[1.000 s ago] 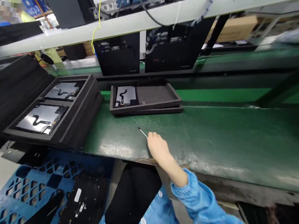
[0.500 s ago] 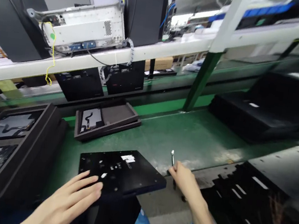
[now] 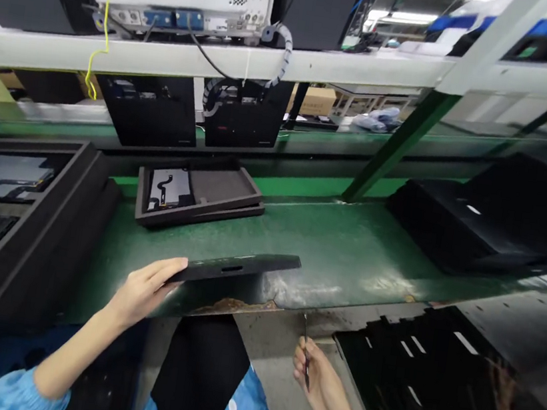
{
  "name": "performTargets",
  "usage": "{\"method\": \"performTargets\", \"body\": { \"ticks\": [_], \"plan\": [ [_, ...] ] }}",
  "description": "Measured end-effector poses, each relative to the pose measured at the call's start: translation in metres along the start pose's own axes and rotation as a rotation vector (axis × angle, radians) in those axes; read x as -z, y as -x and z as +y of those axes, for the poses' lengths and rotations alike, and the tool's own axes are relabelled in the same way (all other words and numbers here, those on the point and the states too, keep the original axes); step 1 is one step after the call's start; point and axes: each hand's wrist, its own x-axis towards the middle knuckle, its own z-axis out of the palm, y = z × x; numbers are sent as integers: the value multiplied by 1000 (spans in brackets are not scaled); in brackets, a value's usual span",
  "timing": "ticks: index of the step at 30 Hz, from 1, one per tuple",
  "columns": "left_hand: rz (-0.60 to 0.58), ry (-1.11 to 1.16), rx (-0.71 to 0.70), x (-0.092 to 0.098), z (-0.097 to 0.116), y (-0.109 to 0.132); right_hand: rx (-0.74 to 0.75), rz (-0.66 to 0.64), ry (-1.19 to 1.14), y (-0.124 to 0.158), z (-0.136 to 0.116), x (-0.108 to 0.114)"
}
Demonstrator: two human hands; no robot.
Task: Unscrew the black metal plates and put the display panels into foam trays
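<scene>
My left hand point(image 3: 144, 289) is closed on the left end of a flat black laptop-like device point(image 3: 239, 268). The device is tilted, its narrow edge with a small slot facing me, above the front of the green bench. Its broad faces are mostly hidden from this angle. To the right, below the bench edge, my right hand point(image 3: 323, 383) pinches thin dark metal tweezers point(image 3: 306, 350), their tip pointing up and apart from the device. Behind the device, a grey foam tray point(image 3: 225, 188) holds a silvery panel with a dark flex cable point(image 3: 169, 188).
A stack of dark foam trays point(image 3: 55, 237) with more panels stands at the left. At the right lie black foam pieces point(image 3: 494, 214) and a dark slotted sheet point(image 3: 398, 363). A green post point(image 3: 405, 145) and white shelf rail point(image 3: 322, 67) rise behind the bench point(image 3: 334, 240).
The device has turned from showing its screwed, labelled face to edge-on and come off my lap. My left hand has gone from lying on it to gripping its end. My right hand has lowered.
</scene>
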Motion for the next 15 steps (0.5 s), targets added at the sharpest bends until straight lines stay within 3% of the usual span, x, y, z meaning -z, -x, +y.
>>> {"method": "performTargets", "body": {
  "ticks": [3, 8, 12, 15],
  "plan": [
    [34, -5, -33, -6, 11, 1, 98, -14, -126, 0, 1, -21],
    [-47, -81, -281, -22, 34, 27, 324, -44, -140, 13, -15, -61],
    [-76, -141, -346, -41, 24, 46, 337, 57, 9, 1, -21, -92],
    [-167, -140, -231, -40, 6, 42, 334, 105, 199, -25, -22, -109]
  ]
}}
